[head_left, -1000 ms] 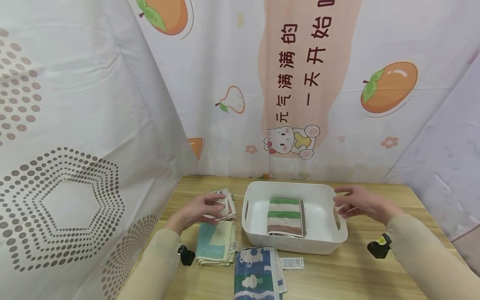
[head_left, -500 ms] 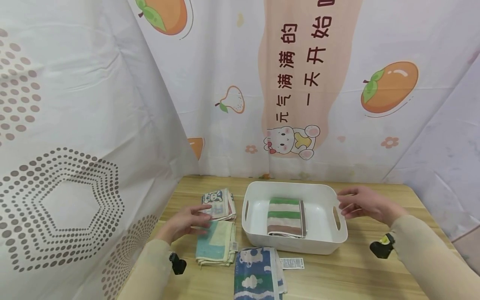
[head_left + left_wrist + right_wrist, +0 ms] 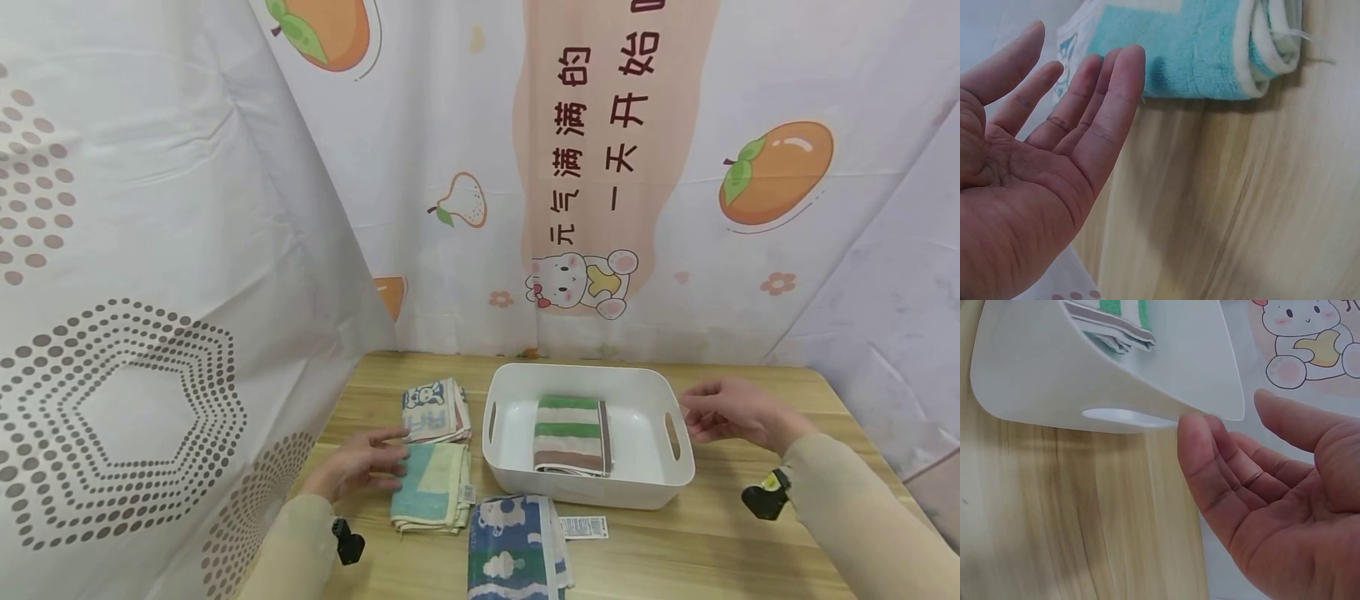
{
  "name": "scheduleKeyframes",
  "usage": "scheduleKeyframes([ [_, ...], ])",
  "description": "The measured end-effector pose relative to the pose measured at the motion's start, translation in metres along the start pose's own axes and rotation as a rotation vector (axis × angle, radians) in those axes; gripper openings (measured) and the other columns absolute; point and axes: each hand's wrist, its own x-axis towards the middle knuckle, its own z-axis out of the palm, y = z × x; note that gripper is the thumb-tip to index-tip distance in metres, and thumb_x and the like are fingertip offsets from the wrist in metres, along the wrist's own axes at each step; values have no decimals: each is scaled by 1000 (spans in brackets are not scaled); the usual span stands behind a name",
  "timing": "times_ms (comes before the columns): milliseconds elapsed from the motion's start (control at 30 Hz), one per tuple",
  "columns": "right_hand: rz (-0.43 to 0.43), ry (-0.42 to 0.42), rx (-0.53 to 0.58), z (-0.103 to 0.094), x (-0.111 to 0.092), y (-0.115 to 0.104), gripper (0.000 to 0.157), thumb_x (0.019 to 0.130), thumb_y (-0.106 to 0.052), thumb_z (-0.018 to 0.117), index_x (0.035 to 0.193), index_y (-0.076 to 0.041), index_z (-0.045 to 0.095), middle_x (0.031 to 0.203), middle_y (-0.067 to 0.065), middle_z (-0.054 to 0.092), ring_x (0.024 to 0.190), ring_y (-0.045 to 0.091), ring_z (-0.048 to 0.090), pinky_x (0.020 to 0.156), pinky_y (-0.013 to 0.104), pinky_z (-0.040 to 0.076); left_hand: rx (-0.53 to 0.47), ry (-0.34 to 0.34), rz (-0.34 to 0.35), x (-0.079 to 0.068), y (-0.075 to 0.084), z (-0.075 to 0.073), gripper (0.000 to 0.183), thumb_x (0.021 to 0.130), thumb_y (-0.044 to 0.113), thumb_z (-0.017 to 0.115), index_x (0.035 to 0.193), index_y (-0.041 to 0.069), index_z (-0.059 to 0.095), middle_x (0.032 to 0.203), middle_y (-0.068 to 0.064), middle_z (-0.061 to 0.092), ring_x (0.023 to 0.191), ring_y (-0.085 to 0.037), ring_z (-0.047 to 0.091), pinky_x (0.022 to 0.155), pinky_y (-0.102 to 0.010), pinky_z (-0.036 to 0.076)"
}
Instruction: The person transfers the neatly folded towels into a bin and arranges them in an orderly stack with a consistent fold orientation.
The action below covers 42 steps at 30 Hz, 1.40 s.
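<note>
My left hand [image 3: 363,462] is held beside the folded teal-and-cream towel [image 3: 426,502], fingers extended and nothing in them. In the left wrist view that hand [image 3: 1060,150] shows its palm, with the towel [image 3: 1191,53] beyond the fingertips. On the right, my right hand [image 3: 738,410] is at the end of a white plastic bin [image 3: 652,493], fingers loosely bent and holding nothing. Its fingertips [image 3: 1194,434] appear close to the bin's rim; whether they touch is unclear. Inside the bin lies a folded green, cream and brown striped towel [image 3: 570,437].
Behind the teal towel lies a folded beige-and-blue patterned towel [image 3: 435,410]. A blue-and-green patterned towel [image 3: 510,550] is in front of the bin, a white label [image 3: 585,527] at its side. Curtains [image 3: 450,100] hang behind and left of the wooden table [image 3: 675,558].
My left hand has drawn back to the left and toward me, uncovering the beige-and-blue towel. The right hand has shifted slightly right, away from the bin. Bin and towels stay put.
</note>
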Motion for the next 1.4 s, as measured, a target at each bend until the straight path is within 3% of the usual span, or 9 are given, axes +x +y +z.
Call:
scheduleKeyframes([
  [300, 6, -2, 0, 3, 1, 6, 46, 105, -16, 56, 132, 19, 49, 90, 11, 68, 77, 19, 69, 75, 34, 62, -40, -21, 8, 1, -11, -6, 68, 100, 16, 67, 157, 0, 33, 109, -17, 63, 98, -27, 68, 87, -47, 60],
  [467, 20, 10, -7, 3, 5, 12, 48, 105, -15, 57, 135, 20, 47, 89, 10, 68, 76, 18, 68, 73, 34, 62, -54, -23, 4, 1, -14, -6, 66, 101, 14, 66, 157, 0, 34, 104, -14, 65, 96, -25, 68, 87, -47, 60],
  [867, 20, 14, -27, 3, 8, 23, 49, 106, -15, 56, 138, 20, 43, 95, 11, 72, 81, 21, 71, 76, 39, 63, -14, 43, -34, 1, -19, -1, 65, 98, 12, 68, 156, 3, 39, 98, -14, 66, 89, -23, 65, 80, -43, 61],
  [1200, 9, -34, 49, 4, 10, 24, 47, 105, -13, 56, 134, 20, 43, 96, 11, 74, 82, 20, 73, 78, 40, 63, 43, 49, -43, 3, -31, -3, 66, 96, 16, 72, 155, 5, 43, 97, -12, 68, 83, -21, 67, 73, -41, 62],
  [1400, 4, -41, 56, 4, 10, 26, 48, 106, -14, 55, 135, 21, 43, 95, 10, 74, 82, 18, 72, 78, 39, 62, 48, 33, -45, 2, -35, -4, 68, 95, 14, 72, 155, 3, 41, 108, -12, 70, 88, -23, 70, 76, -43, 62],
])
